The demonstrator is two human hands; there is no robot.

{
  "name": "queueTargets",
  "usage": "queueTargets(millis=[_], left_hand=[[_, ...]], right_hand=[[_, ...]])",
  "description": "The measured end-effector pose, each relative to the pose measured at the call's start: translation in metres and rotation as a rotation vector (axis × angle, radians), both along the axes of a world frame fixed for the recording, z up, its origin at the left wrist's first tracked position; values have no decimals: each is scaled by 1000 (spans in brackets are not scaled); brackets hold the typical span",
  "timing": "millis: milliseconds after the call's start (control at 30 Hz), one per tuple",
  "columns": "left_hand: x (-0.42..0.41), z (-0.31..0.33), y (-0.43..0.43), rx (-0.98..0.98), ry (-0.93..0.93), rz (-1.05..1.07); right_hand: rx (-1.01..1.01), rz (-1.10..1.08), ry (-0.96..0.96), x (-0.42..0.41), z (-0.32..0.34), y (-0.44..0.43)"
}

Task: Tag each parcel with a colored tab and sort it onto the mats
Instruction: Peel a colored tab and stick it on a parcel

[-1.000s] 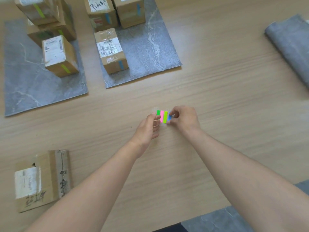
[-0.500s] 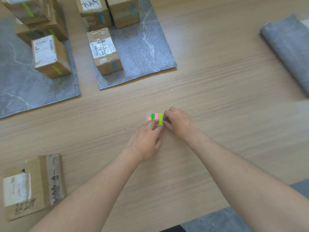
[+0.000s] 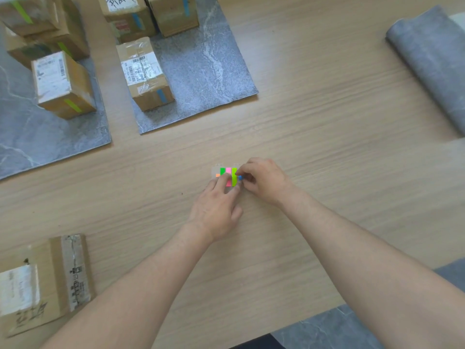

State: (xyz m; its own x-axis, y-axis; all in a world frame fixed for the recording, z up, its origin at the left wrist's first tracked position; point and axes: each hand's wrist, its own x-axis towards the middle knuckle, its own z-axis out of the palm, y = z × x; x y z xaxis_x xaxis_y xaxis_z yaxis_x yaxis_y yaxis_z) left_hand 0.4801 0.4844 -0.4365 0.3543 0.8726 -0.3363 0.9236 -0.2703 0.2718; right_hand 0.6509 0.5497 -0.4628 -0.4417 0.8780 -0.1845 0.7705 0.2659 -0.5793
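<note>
A small pad of colored tabs [image 3: 228, 174] lies on the wooden table at the center, showing orange, green, pink and lime strips. My left hand [image 3: 216, 207] presses its fingertips flat on the pad. My right hand [image 3: 261, 178] pinches the blue tab [image 3: 240, 177] at the pad's right edge. An untagged flat parcel [image 3: 42, 280] lies at the lower left of the table. Parcels with green tabs [image 3: 60, 85] stand on the left mat [image 3: 37, 137]. Parcels with blue tabs [image 3: 146, 74] stand on the middle mat [image 3: 208, 71].
A rolled grey mat [image 3: 430, 61] lies at the right edge of the table. Another grey surface [image 3: 334, 328] shows below the table's near edge at the lower right. Bare wood stretches between the mats and my hands.
The pad went from held above the table to lying on it. My left hand flattened onto it, and my right fingers closed on the blue tab. The camera view shifted slightly.
</note>
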Motion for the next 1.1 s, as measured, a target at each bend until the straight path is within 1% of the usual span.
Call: queueTargets(millis=[100,200,267,333,500,567,667,700,767,833,867,933,967,1000,1033,1067,1100], left_hand=[[0,-1,0,-8,-4,-7],[0,0,0,-35,-6,6],[-1,0,1,-40,7,3],[0,-1,1,-39,22,-8],[4,-3,-3,-26,35,6],[6,-2,-3,-27,22,11],[6,-2,-4,-40,5,26],[6,-3,-4,-40,0,28],[5,-2,-1,-53,-46,45],[2,2,7,-71,-201,144],[-1,5,10,-55,-303,246],[-7,16,14,-27,-498,565],[-11,25,15,-83,-635,756],[-15,36,14,-196,-796,930],[-19,45,12,-320,-951,1059],[-24,55,10,-412,-1074,1136],[-31,62,6,-455,-1150,1182]], right_hand=[[23,-7,-4,1,-1,1],[0,-8,-33,-1,-1,2],[-17,-27,-14,-3,-3,1],[-51,-110,24,-5,-6,-2],[-145,-446,161,-7,-7,-2],[-168,-697,276,-8,-8,0],[-144,-1205,649,-6,-6,4],[-132,-1295,762,-5,-3,4],[-120,-1315,885,-9,5,0],[-104,-1240,945,-16,18,-10],[-96,-1193,960,-20,25,-15],[-81,-1083,959,-29,39,-26],[-71,-1011,950,-33,46,-30],[-62,-934,942,-39,53,-36],[-55,-856,932,-44,59,-41],[-53,-780,918,-50,64,-46],[-53,-712,900,-57,70,-52]])
